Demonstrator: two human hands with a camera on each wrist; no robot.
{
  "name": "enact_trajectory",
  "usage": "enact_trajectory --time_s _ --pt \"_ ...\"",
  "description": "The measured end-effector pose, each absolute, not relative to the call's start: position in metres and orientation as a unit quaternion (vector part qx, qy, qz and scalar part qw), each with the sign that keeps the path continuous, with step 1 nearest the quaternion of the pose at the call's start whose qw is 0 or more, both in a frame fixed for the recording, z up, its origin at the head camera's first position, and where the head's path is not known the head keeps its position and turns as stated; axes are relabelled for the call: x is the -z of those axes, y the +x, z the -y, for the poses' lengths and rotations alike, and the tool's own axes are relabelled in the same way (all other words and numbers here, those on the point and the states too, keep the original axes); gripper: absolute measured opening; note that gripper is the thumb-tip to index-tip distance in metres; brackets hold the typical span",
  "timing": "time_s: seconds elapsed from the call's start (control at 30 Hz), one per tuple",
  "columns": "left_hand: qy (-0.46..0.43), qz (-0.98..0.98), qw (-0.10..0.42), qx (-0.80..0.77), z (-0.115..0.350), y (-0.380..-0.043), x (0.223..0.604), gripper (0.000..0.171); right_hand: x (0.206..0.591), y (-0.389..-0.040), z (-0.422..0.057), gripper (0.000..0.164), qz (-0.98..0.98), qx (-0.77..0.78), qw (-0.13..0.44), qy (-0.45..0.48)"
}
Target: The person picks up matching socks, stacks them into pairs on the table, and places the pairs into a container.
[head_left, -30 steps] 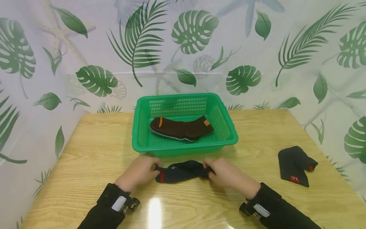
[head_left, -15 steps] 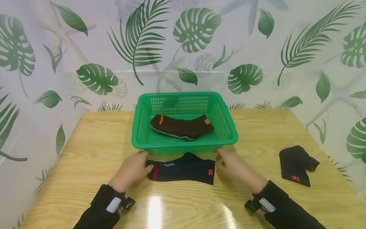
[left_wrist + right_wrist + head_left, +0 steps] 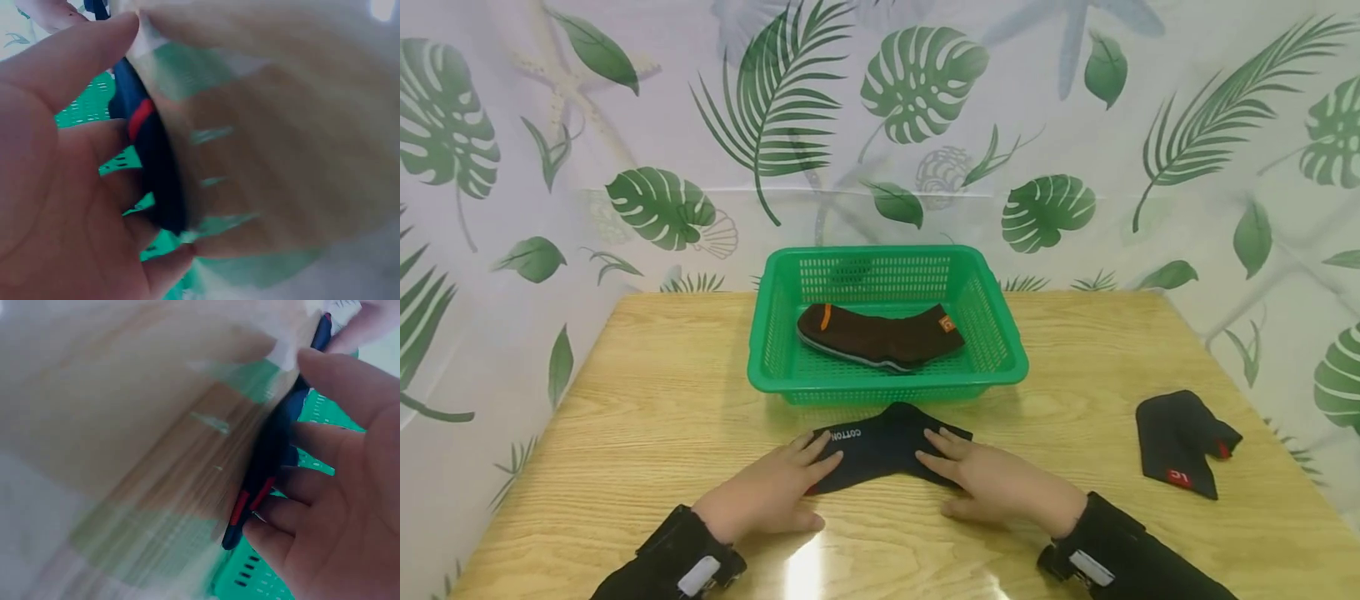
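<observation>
A dark navy sock (image 3: 880, 446) with white "COTTON" lettering lies flat on the table in front of the green basket. My left hand (image 3: 775, 487) rests its spread fingers on the toe end, where a red band (image 3: 141, 119) shows in the left wrist view. On the cuff end lie the extended fingers of my right hand (image 3: 992, 479), covering part of it. In the right wrist view the sock (image 3: 272, 447) appears edge-on under the fingertips, with two red tags near its end.
Behind the sock stands a green plastic basket (image 3: 887, 385). Brown socks (image 3: 880, 335) with orange marks lie inside it. Another dark sock (image 3: 1180, 442), folded over on itself, is at the right of the wooden table (image 3: 662, 400). A leaf-print cloth (image 3: 887, 100) hangs behind.
Both hands have let go of the sock's ends and moved inward onto its top. The sock, bunched earlier, now lies flatter and longer. The basket has stayed in place.
</observation>
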State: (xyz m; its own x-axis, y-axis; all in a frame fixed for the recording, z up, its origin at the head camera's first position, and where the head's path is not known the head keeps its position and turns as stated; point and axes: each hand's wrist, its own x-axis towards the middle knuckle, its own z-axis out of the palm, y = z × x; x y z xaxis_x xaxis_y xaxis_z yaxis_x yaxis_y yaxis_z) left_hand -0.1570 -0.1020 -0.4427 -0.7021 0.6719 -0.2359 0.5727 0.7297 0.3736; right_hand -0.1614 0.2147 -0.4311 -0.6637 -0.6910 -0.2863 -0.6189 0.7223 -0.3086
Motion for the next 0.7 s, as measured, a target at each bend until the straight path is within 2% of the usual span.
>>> enact_trajectory --time_s 0.17,0.23,0.33,0.4,0.47,0.57,0.7 --pt "0.335 -0.915 0.195 -0.111 0.109 -0.156 0.448 0.081 0.435 -0.161 -0.222 0.064 -0.906 0.09 0.193 -0.365" --pt "0.328 -0.92 0.182 -0.114 0.11 -0.155 0.445 0.076 0.436 -0.161 -0.223 0.06 -0.908 0.088 0.164 -0.376" --pt "0.341 -0.925 0.118 -0.122 0.111 -0.152 0.441 0.06 0.435 -0.161 -0.225 0.043 -0.91 0.085 0.079 -0.397" --pt "0.364 -0.921 0.055 -0.132 0.113 -0.152 0.44 0.045 0.435 -0.162 -0.226 0.026 -0.908 0.072 0.017 -0.413" --pt "0.384 -0.914 -0.001 -0.134 0.116 -0.152 0.44 0.03 0.434 -0.162 -0.228 0.015 -0.905 0.056 -0.018 -0.421" --pt "0.401 -0.906 -0.039 -0.133 0.121 -0.154 0.443 0.019 0.434 -0.161 -0.228 0.017 -0.901 0.031 -0.033 -0.432" --pt "0.399 -0.907 -0.05 -0.126 0.122 -0.156 0.448 0.021 0.438 -0.16 -0.223 0.013 -0.89 0.011 -0.072 -0.45"
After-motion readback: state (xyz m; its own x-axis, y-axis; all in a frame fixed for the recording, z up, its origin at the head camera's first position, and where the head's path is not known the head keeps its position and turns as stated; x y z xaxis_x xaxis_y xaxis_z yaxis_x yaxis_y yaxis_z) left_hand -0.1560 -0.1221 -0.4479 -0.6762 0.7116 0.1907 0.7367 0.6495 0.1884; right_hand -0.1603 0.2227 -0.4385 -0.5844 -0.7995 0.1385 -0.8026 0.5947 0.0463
